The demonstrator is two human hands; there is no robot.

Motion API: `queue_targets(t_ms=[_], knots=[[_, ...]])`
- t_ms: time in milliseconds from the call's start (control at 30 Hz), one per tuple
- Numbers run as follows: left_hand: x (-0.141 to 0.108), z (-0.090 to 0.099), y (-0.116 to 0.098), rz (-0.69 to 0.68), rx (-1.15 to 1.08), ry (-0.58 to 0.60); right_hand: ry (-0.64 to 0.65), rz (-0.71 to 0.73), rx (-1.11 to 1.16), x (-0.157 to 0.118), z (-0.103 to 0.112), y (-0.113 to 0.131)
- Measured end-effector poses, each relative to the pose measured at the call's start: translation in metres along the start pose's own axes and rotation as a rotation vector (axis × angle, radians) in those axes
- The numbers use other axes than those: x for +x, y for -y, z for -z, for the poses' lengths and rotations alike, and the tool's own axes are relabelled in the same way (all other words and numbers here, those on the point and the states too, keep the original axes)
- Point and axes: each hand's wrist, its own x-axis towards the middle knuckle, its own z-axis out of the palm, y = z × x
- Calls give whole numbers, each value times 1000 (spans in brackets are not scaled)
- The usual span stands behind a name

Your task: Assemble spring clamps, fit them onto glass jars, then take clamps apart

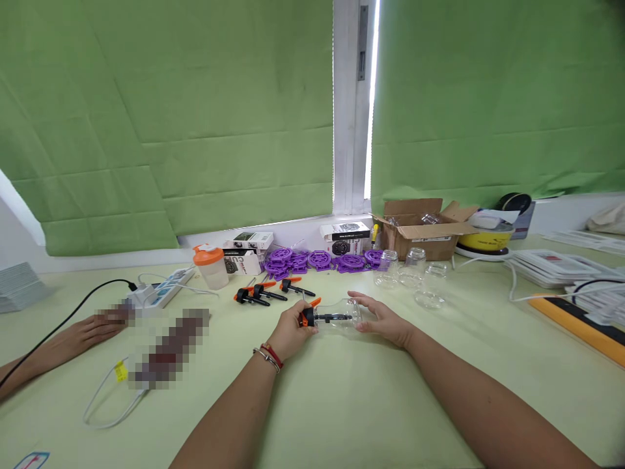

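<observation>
Clear jar (346,322) lies sideways, long axis left-right, between both hands. Left hand (289,331) grips black cap (309,317); right hand (385,321) cups base.

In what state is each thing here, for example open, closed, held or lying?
Left hand: gripping black cap
Right hand: gripping bottle
Bottle: sideways, black rod inside
Loose tops: lying
Carton: open
Shaker: upright, lidded
Power strip: plug inserted
Blinds: lowered

The bottle (344,309) is clear, its fitting (309,317) black and orange, the discs (319,260) purple, blinds (234,111) green.
</observation>
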Motion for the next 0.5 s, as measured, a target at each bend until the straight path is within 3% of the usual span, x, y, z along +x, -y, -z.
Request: queue_targets(t_ms=[500], knots=[[2, 0, 7, -13, 27, -9, -11, -13, 30, 1, 0, -2]])
